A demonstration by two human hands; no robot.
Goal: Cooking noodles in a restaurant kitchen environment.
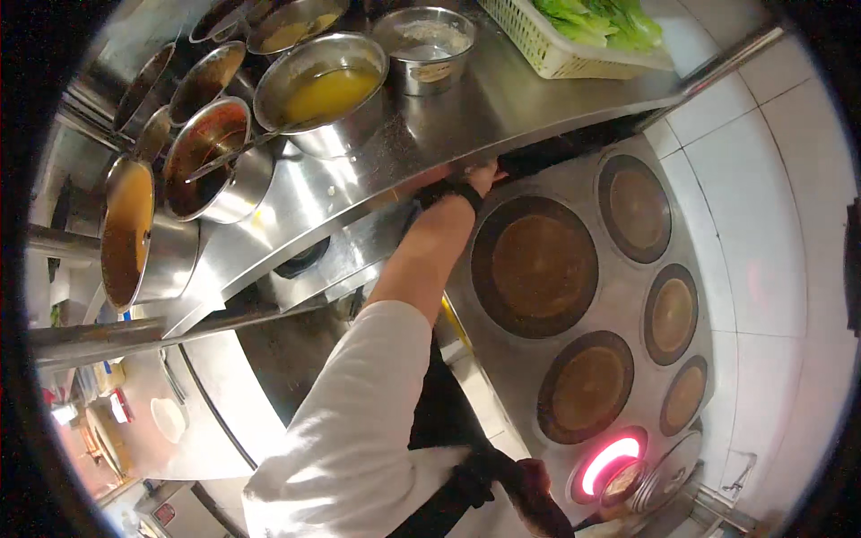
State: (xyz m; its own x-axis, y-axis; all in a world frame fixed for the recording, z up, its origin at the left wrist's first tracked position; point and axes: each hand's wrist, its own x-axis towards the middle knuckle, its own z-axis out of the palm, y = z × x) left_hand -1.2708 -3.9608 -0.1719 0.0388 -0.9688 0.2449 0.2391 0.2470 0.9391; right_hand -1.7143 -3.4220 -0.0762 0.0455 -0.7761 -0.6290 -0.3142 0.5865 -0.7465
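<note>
My left hand (pixel 485 179) reaches to the front edge of the steel shelf (pixel 403 168), beside a dark gap above the stove. A black band circles its wrist, and part of the hand is blurred, so its grip is unclear. The nearest large round hob plate (pixel 535 265) lies just below it, bare and brown. At the lower right, what appears to be my right hand (pixel 538 481) is dark and reddish, near a glowing pink burner (pixel 609 464). A small pan (pixel 622 484) sits on that burner; its dark handle runs towards the picture's bottom, and its hold is unclear.
Several steel pots hold sauces or liquids, including a yellow one (pixel 333 94) and a dark red one (pixel 215 148). A pale plastic basket (pixel 592 64) holds leafy greens (pixel 599 23). White wall tiles (pixel 760 269) border the stove. A white bowl (pixel 168 420) stands at lower left.
</note>
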